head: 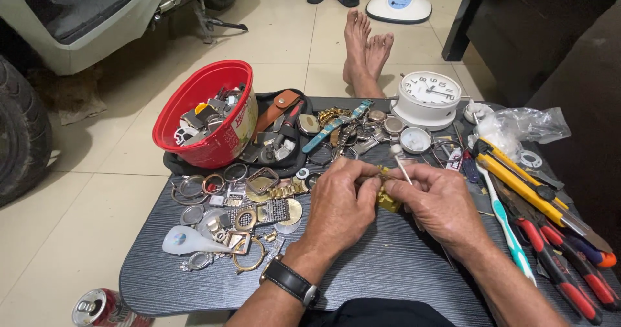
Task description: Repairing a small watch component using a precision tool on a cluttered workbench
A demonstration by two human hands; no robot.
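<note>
Left hand [339, 201] fingers pinching small watch part [381, 179], right hand [440, 201] fingers clamped on thin tool [401, 168]

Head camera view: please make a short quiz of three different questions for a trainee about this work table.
1. True or false: the red bowl lies tipped on its side.
2. Which wrist wears a watch? A) left B) right
3. Fill in: the white clock stands at the table's ___ edge.

Key: 1 true. 2 A; the left hand and right hand pinch a small yellow piece together. 3 far.
</note>
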